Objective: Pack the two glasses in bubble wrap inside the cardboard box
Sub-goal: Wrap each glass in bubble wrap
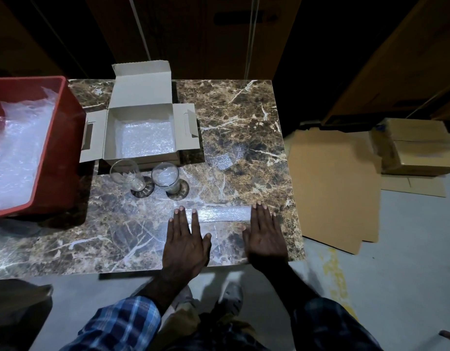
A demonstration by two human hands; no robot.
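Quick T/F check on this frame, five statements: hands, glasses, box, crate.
1. Both hands, left and right, lie flat on a bubble wrap sheet on the table. True.
2. The two glasses are inside the cardboard box. False: they stand upright on the table in front of it.
3. The box is open with bubble wrap lining its bottom. True.
4. The red crate holds glasses. False: only bubble wrap shows in it.
5. One hand grips a glass. False: neither touches one.
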